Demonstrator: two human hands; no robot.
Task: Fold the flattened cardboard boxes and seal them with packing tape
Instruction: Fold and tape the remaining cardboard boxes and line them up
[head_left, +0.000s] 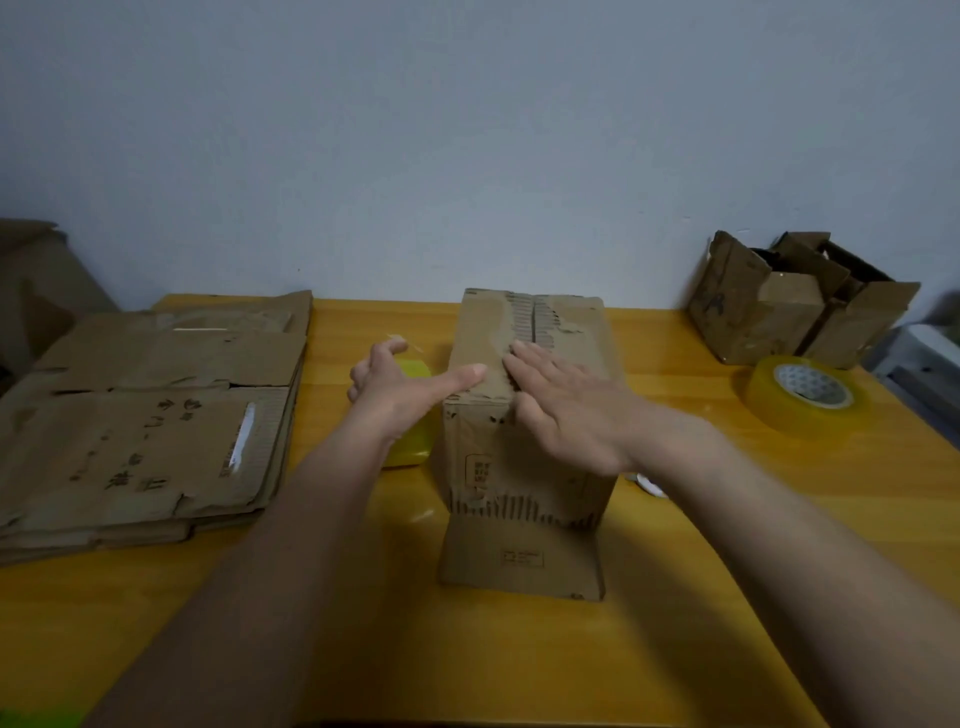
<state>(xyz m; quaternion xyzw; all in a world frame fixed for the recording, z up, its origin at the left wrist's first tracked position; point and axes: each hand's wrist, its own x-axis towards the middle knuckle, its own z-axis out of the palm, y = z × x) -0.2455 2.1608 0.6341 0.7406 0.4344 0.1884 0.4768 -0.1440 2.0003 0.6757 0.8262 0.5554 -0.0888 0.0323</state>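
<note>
Yellow counter (675, 623): your right hand (566, 410) lies flat on the box (524, 467), pinning the flaps; left hand (400, 387), open, thumb steadying its nine-o'clock edge.

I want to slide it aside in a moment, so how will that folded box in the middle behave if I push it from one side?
The folded box stands taller than it is wide, so a high push may tip it; push low. It is probably empty and light, so it should slide easily on the smooth table. Its torn, worn cardboard may dent. Your right hand pressing flat on top steadies it.
</note>
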